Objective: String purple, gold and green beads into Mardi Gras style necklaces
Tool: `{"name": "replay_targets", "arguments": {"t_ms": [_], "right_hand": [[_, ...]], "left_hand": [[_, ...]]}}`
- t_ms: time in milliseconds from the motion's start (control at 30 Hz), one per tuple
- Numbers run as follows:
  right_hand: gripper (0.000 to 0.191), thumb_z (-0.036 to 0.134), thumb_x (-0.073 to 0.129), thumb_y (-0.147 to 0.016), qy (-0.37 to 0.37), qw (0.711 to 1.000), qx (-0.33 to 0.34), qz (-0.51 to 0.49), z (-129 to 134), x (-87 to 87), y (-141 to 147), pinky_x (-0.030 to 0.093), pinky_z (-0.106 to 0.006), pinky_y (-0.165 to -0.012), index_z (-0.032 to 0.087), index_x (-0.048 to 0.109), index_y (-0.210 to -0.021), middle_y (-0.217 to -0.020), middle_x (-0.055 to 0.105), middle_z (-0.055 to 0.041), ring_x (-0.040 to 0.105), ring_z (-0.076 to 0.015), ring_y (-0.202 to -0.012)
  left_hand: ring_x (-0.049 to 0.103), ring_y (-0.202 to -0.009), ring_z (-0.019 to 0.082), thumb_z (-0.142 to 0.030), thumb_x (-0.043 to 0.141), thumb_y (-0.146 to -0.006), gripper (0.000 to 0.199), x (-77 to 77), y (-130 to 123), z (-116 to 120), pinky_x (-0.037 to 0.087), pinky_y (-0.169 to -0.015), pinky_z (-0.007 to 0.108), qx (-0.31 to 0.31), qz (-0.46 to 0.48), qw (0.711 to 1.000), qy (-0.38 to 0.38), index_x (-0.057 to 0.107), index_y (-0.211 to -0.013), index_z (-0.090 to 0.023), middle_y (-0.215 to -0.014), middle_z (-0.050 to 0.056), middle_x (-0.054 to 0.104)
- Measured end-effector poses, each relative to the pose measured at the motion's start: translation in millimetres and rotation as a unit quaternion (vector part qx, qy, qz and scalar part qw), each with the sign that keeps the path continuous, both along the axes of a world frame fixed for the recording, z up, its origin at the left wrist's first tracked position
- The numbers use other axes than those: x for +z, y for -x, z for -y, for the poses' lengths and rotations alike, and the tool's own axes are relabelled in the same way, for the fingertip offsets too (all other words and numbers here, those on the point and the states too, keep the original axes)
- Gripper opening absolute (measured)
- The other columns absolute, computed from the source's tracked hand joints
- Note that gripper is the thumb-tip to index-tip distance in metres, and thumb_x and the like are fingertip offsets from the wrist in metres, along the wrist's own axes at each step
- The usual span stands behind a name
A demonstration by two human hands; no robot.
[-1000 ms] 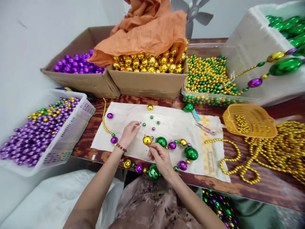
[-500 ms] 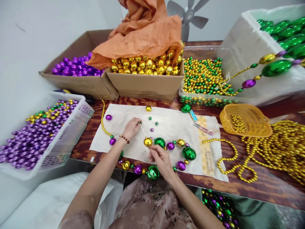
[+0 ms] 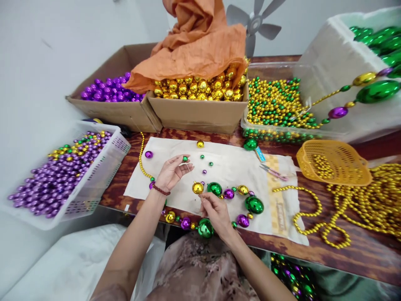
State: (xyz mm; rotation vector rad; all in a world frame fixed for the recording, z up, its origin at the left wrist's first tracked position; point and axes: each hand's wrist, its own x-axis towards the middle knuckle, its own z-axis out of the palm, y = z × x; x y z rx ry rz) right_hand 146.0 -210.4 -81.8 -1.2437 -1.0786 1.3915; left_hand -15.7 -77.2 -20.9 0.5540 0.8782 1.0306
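Observation:
My left hand [image 3: 172, 172] pinches a small green bead [image 3: 185, 159] between its fingertips, with a bit of thin thread showing below it. Just under the shiny gold ball [image 3: 197, 188], my right hand [image 3: 214, 209] is closed in a pinch on something thin, apparently a thread. That ball sits beside a large green ball [image 3: 214, 188] at the end of a strung bead garland [image 3: 206, 228], which curves round to the right and along the table's front edge. Loose on the white cloth [image 3: 175, 200] lie a purple ball [image 3: 148, 154], a gold ball [image 3: 200, 144] and several small beads.
Boxes of purple balls [image 3: 109, 88] and gold balls [image 3: 200, 87] stand behind, beside a clear bin [image 3: 291, 136]. At left is a white basket [image 3: 120, 144] of purple beads. Scissors [image 3: 272, 171], a yellow basket [image 3: 338, 163] and gold bead strands [image 3: 376, 200] lie at right.
My left hand has turned and its fingers have opened out somewhat, now showing the green bead. The taut thread to the gold ball no longer shows. The whole view has shifted slightly.

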Motion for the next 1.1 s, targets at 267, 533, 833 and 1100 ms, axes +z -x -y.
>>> {"name": "replay_targets", "arguments": {"t_ms": [267,533,833,1100], "right_hand": [[0.025,0.041,0.053,-0.094,-0.005,1.000,-0.003,0.000,-2.3,4.3,2.0,0.043,-0.020,-0.044,0.019,0.064,-0.096,-0.059,0.059,0.0042,0.055,-0.0099,-0.043],[0.023,0.042,0.054,-0.094,-0.026,0.999,-0.029,-0.031,-8.9,-0.1,2.8,0.048,-0.021,-0.048,0.020,0.060,-0.091,-0.067,0.062,0.0018,0.059,-0.0112,-0.051],[0.025,0.046,0.049,-0.098,-0.015,0.997,0.038,-0.061,-6.3,-2.4,2.9,0.045,-0.022,-0.048,0.022,0.056,-0.098,-0.072,0.059,0.0034,0.059,-0.0104,-0.050],[0.018,0.038,0.053,-0.098,-0.068,0.995,0.041,-0.067,-5.5,-8.6,0.5,0.046,-0.022,-0.052,0.021,0.060,-0.099,-0.084,0.072,-0.0017,0.063,-0.0108,-0.056]], "left_hand": [[0.072,-0.075,0.017,-0.030,0.081,-0.076,0.029,0.9,-1.4,11.9,0.057,-0.085,0.035,-0.011,-0.045,0.998,-0.032,0.072,-0.099,-0.014,-0.082,0.004,0.072],[0.066,-0.092,0.023,-0.038,0.065,-0.087,0.029,-22.6,50.7,-14.0,0.051,-0.093,0.041,0.061,-0.481,0.862,-0.150,0.071,-0.104,-0.015,-0.101,0.012,0.068],[0.057,-0.117,0.039,-0.037,0.061,-0.088,0.034,-25.1,118.4,-69.9,0.046,-0.097,0.050,-0.019,-0.825,0.558,-0.089,0.066,-0.115,-0.016,-0.123,0.020,0.057],[0.064,-0.099,0.024,-0.026,0.069,-0.077,0.034,-24.8,107.4,-54.2,0.052,-0.093,0.042,0.066,-0.633,0.764,-0.107,0.066,-0.110,-0.015,-0.105,0.011,0.065]]}}
